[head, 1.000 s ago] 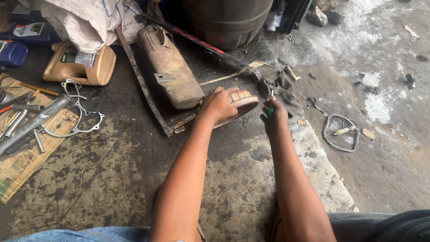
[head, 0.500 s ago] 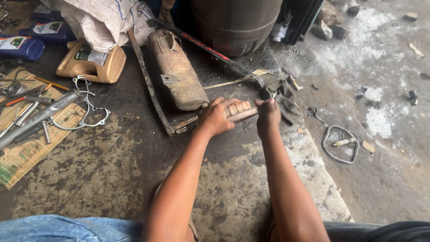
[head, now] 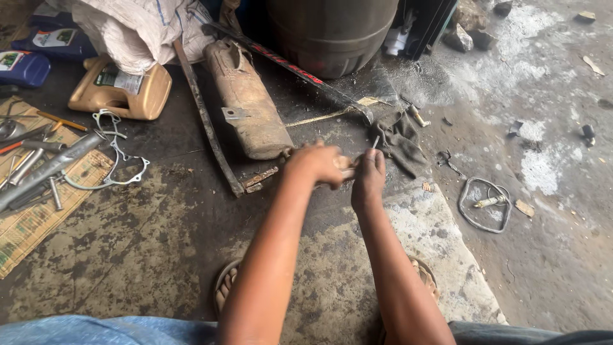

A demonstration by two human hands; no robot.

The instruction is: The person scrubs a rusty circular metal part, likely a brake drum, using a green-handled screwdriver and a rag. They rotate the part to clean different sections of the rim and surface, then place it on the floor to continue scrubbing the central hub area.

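Observation:
My left hand is closed around a curved part with a tan ribbed lining; in this view the fingers cover nearly all of it. My right hand sits right beside it, gripping a small tool whose thin metal tip pokes up above the knuckles. The two hands touch over the dirty concrete floor, just in front of a rusty muffler. A dark rag lies just beyond my right hand.
A tan oil jug, blue bottles, a metal gasket and tools on cardboard lie left. A dark drum stands behind. A long metal bar runs beside the muffler. A wire ring lies right. Sandalled feet show below.
The left hand has drawn the lined part back toward me and now covers it. The right hand moved left until it meets the left hand, its tool tip still upward.

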